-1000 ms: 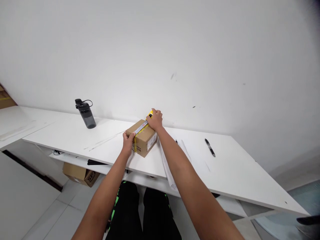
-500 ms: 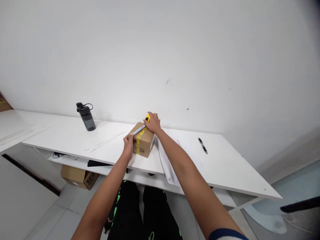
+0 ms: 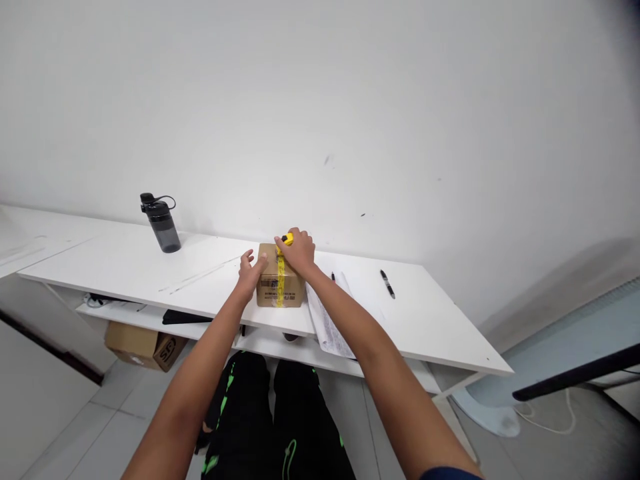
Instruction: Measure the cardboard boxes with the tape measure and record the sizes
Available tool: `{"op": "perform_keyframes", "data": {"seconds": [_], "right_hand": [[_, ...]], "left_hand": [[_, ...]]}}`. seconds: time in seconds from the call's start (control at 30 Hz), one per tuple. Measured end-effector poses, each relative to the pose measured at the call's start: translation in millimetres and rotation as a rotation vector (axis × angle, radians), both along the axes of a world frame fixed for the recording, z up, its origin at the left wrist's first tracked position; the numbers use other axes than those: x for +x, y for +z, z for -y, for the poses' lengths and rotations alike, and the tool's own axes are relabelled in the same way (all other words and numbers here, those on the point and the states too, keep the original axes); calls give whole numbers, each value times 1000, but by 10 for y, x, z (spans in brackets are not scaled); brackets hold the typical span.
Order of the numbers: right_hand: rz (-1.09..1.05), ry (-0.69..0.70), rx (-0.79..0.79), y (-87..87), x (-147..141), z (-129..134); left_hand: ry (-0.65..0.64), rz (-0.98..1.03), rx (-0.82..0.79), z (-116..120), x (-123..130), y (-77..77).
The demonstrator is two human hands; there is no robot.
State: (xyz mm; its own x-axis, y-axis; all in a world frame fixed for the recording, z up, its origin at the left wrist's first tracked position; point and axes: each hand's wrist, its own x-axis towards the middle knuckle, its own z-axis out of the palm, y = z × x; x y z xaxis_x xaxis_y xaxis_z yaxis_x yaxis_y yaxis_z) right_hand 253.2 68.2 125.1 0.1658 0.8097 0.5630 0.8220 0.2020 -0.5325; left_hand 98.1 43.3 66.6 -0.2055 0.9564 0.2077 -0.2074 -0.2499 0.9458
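Note:
A small brown cardboard box (image 3: 294, 291) with a strip of yellow tape stands on the white desk, close to its front edge. My right hand (image 3: 300, 250) grips a yellow and black tape measure (image 3: 287, 239) above the back right part of the box top. No drawn-out blade shows. At the box's left side is my left hand (image 3: 249, 273), fingers spread and thumb by the top edge; whether it presses on the box I cannot tell. Paper sheets (image 3: 327, 327) lie right of the box, partly under my right forearm, and hang over the desk edge.
A dark water bottle (image 3: 164, 227) stands to the left on the desk (image 3: 210, 260). A black pen (image 3: 387, 284) lies to the right, and another dark pen tip (image 3: 333, 276) shows on the paper. Below sits a larger carton (image 3: 133, 343). The wall (image 3: 320, 100) rises behind the desk.
The tape measure's blade, stretched across the box top before, is out of sight. My left hand has let go of its end and opened. The box has turned to face me squarely.

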Motion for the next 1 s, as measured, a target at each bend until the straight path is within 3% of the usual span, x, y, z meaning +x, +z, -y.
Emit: {"op": "perform_keyframes", "data": {"seconds": [0.13,0.4,0.53,0.77,1.0], "right_hand": [[-35,97,-49,55,-146,60],[197,321,-18,94,-553,224],[321,330,13,60,-652,316],[316,288,123,-1,-512,321],[220,152,69,-34,-96,260]], "left_hand": [[-170,45,-63,65,75,-7],[-173,91,-93,227,115,-102],[-128,94,-135,260,151,-88],[-35,-11,140,325,215,-23],[43,-57,106,222,198,-50]]}}
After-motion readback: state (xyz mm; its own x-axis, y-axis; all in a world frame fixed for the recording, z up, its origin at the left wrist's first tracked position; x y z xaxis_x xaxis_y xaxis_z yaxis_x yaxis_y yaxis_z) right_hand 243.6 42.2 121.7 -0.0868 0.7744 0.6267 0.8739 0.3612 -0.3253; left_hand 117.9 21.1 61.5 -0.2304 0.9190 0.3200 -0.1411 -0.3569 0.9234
